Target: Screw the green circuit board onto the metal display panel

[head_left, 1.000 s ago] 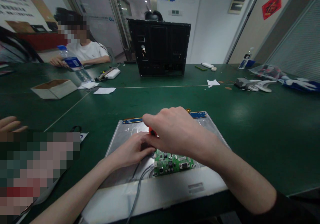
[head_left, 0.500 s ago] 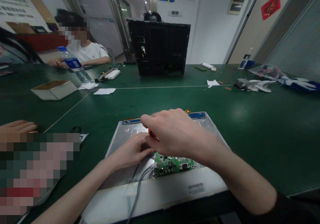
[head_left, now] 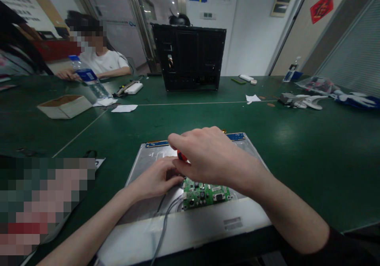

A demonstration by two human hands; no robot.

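A silver metal display panel (head_left: 237, 214) lies flat at the near table edge, with a small green circuit board (head_left: 204, 194) mounted on it and grey cables (head_left: 164, 222) running off toward me. My right hand (head_left: 210, 155) is closed around a red-handled screwdriver (head_left: 181, 155), held upright over the board's left end. My left hand (head_left: 157, 177) rests on the panel just left of the board, its fingers curled at the screwdriver's tip; what they pinch is hidden. A blue strip (head_left: 236, 136) runs along the panel's far edge.
A black monitor back shell (head_left: 190, 56) stands upright mid-table. At left are a water bottle (head_left: 87, 78), an open cardboard box (head_left: 63, 105), paper scraps (head_left: 124, 107) and a seated person (head_left: 97, 58). White gloves and bags (head_left: 308, 99) lie at the right.
The neighbour's hand at the far left edge has withdrawn out of view. My right hand has shifted very slightly on the screwdriver; my left hand stays put.
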